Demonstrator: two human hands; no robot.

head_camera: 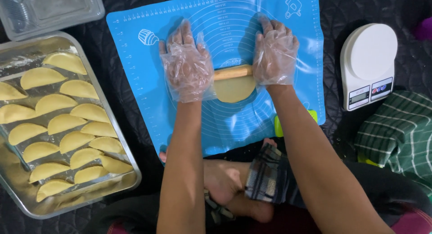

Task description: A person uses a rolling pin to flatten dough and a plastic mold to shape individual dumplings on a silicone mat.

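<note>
1. Rolling pin [232, 72]: a wooden rod lying crosswise under both of your palms, its long axis running from one hand to the other. Only the middle stretch shows between the hands; both ends are hidden beneath the gloves.
2. Left hand [186, 65]: gloved in clear plastic, fingers spread and extended flat, pressing down on the pin's left end. It is laid open over the pin, not curled round it.
3. Right hand [275, 51]: gloved likewise, fingers flat and pointing away from you, palm resting on the pin's right end. Both hands sit equally near the pin; neither leads.
4. Dough disc [234, 87]: a pale yellow round lying between your wrists, directly under the pin and mostly on your side of it. Its far edge is hidden by the pin.
5. Blue mat [135, 58]: the working surface beneath the hands. Open mat lies beyond your fingertips and some lies between the disc and your body.
6. Edges: the mat's side borders lie outside each hand, wider on the left.
7. Metal tray [121, 139]: well to the left of your left forearm, holding rows of folded half-moon pastries [63, 123].
8. White kitchen scale [369, 65]: off the mat, to the right of your right hand, apart from it.
</note>
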